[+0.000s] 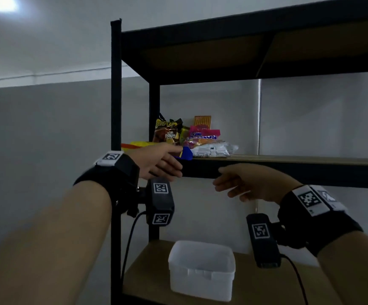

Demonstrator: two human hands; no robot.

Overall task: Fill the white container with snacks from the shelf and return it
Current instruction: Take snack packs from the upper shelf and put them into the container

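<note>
A white container (201, 274) stands on the lower wooden shelf board, nothing visible inside from this angle. On the shelf above lies a pile of snack packets: a brown chip bag (167, 132), a pink packet (204, 134), a white packet (214, 150), a yellow packet (134, 145). My left hand (156, 160) is at the front edge of that shelf, thumb and fingers pinching a small blue packet (185, 153). My right hand (251, 182) hovers just below the shelf edge, fingers loosely apart, holding nothing.
The shelf unit has black metal posts (115, 95) and wooden boards; the snack board (299, 160) stretches bare to the right. A grey wall lies behind and to the left. Black wrist bands with marker tags and cables hang from both wrists.
</note>
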